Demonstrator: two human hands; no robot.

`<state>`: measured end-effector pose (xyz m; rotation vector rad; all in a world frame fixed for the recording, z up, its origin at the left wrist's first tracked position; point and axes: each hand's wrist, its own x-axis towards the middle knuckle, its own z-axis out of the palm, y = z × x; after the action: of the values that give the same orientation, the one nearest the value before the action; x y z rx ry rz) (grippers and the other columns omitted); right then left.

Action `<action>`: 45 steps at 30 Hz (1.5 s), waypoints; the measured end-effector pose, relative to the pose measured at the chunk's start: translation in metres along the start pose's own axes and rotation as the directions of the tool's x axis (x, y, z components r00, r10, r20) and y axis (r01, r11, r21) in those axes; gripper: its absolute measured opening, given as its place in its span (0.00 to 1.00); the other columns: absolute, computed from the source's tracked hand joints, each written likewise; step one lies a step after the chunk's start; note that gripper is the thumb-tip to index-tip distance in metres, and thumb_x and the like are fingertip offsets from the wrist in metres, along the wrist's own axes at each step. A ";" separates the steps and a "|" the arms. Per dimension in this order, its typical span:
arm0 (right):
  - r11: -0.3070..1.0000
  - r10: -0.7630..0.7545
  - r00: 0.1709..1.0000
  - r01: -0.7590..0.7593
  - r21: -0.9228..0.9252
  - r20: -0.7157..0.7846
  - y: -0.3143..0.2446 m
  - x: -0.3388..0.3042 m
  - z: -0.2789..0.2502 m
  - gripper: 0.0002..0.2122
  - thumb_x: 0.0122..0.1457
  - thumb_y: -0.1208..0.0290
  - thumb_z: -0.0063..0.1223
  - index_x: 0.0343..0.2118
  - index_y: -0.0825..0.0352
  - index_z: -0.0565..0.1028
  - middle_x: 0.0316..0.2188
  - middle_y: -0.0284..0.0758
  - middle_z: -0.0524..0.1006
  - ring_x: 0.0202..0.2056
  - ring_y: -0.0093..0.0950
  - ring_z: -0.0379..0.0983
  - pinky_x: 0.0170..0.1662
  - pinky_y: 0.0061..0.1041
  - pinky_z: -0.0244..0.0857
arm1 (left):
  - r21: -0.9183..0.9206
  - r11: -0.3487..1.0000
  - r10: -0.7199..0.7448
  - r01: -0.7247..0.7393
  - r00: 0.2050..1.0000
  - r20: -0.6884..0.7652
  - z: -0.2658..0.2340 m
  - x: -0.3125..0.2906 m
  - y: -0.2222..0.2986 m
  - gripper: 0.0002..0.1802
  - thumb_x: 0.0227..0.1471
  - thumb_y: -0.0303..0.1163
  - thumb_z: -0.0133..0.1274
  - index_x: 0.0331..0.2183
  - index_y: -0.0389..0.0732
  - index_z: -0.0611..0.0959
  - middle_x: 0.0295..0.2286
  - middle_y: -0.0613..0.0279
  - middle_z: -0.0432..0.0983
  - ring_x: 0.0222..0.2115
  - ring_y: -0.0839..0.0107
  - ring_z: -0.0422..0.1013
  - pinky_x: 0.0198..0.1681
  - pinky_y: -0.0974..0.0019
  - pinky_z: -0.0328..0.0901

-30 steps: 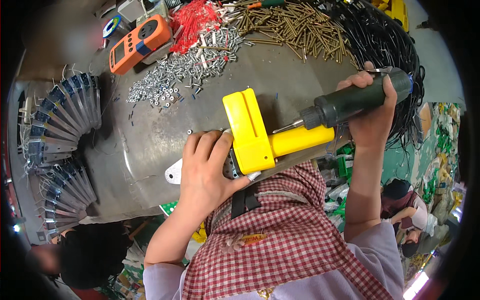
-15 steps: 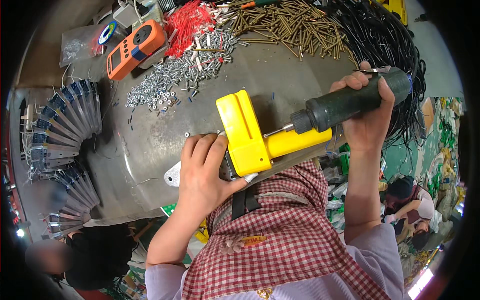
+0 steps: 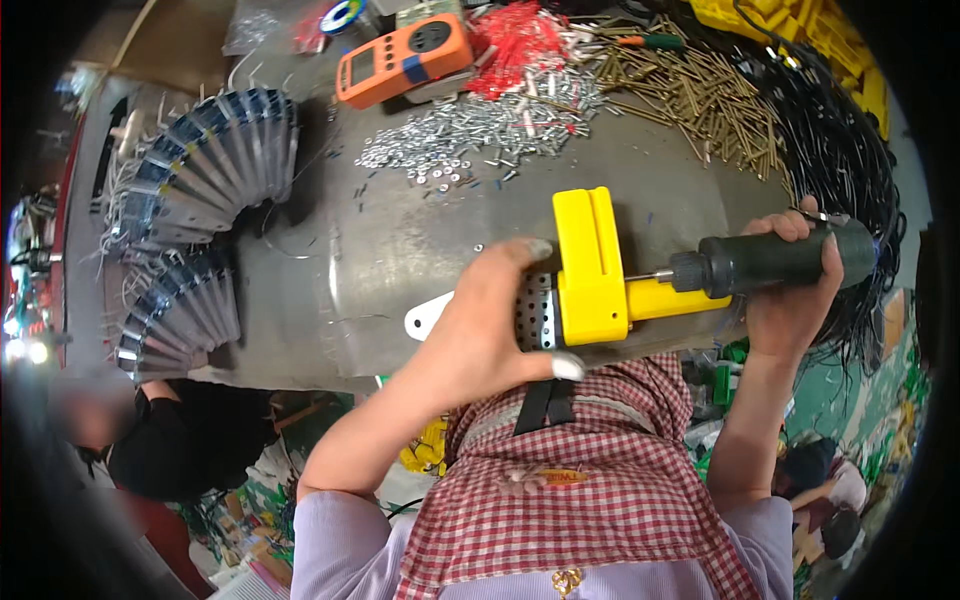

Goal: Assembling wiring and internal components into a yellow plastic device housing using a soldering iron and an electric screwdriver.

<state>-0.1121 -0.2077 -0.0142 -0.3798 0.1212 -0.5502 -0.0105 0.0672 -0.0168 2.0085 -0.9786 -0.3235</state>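
A red checked apron [image 3: 570, 515] is nearest. Just beyond it, at the near edge of the grey table [image 3: 360, 270], the yellow housing [image 3: 592, 300] lies between the two hands, its handle pointing right, with a perforated metal plate [image 3: 536, 315] at its left. The left hand [image 3: 478, 315] is spread wide around the plate, thumb on the near side and fingers on the far side; whether it touches the plate I cannot tell. The right hand [image 3: 785, 310] is wrapped around a dark power screwdriver [image 3: 765, 262] above the handle, its bit reaching the housing's right side. Farther off lie silver screws [image 3: 500, 130], then an orange meter [image 3: 405, 62] at left and brass screws [image 3: 710, 100] at right.
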 end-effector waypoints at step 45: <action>1.000 -0.019 1.000 0.019 0.016 0.017 0.016 0.001 -0.002 0.17 0.53 0.67 0.49 0.45 0.63 0.63 0.31 0.29 0.65 0.36 0.24 0.64 0.51 0.32 0.56 | -0.093 0.996 -0.013 -0.014 0.961 -0.276 0.004 -0.014 -0.019 0.11 0.40 0.19 0.58 0.30 0.37 0.76 0.35 0.58 0.75 0.39 0.66 0.69 0.53 0.55 0.56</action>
<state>-0.1043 -0.1960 -0.0218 -0.3701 0.0969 -0.5661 -0.0121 0.0812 -0.0357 1.9050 -0.7731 -0.0822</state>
